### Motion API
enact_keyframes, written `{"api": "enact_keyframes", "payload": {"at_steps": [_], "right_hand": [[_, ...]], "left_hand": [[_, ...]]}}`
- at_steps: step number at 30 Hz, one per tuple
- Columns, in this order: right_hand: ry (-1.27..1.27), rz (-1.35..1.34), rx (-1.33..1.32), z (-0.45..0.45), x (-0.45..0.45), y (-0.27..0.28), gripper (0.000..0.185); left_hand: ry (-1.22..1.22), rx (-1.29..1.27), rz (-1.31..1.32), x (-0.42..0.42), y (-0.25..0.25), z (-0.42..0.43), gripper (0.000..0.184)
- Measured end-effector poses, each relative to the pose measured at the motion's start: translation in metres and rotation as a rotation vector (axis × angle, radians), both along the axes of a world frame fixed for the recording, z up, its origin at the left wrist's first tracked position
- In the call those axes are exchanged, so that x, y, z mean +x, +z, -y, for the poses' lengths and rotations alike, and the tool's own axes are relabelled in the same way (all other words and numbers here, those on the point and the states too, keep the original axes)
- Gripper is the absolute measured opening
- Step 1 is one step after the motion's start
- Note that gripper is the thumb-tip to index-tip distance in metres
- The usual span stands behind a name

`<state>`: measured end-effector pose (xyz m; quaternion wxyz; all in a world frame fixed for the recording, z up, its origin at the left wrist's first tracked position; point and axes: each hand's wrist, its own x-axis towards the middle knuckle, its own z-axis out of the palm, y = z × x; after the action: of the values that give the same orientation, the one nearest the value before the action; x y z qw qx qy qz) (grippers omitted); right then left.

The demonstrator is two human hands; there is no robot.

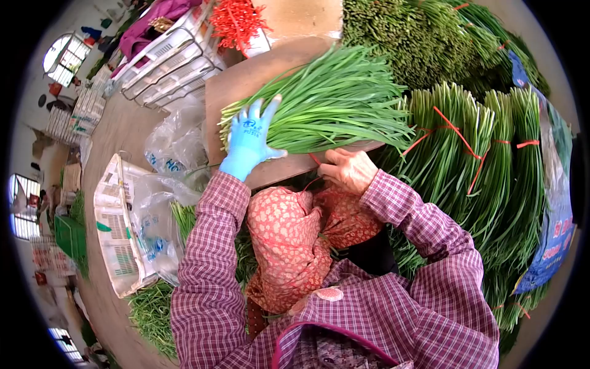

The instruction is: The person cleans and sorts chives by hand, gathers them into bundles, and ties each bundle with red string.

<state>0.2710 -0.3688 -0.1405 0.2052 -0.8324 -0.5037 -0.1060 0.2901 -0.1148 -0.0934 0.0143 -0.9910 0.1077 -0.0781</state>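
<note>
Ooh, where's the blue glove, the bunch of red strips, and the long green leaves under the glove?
Blue glove (247,138): head view, on the back of it.
Red strips (237,26): head view, middle of the bunch.
Green leaves (332,101): head view, middle of the heap.

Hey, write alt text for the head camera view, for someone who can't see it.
A blue-gloved left hand lies spread on a pile of long green leaves on a brown board, while the bare right hand curls at the board's near edge, a thin red strip beside it. Red-tied bundles of greens lie to the right.
</note>
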Motion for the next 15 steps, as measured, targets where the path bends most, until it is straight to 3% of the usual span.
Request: {"api": "enact_keyframes", "payload": {"at_steps": [11, 13, 15], "right_hand": [[0.278, 0.124, 0.241, -0.108, -0.004, 0.012, 0.013], [0.223, 0.015, 0.273, -0.113, 0.006, 0.023, 0.013], [0.072, -0.01, 0.436, -0.116, 0.024, 0.038, 0.013]], "left_hand": [[-0.029, -0.12, -0.09, 0.003, 0.015, -0.007, 0.124], [-0.02, -0.095, -0.104, 0.011, 0.014, -0.017, 0.123], [-0.172, -0.242, -0.103, 0.019, 0.009, -0.036, 0.119]]}}
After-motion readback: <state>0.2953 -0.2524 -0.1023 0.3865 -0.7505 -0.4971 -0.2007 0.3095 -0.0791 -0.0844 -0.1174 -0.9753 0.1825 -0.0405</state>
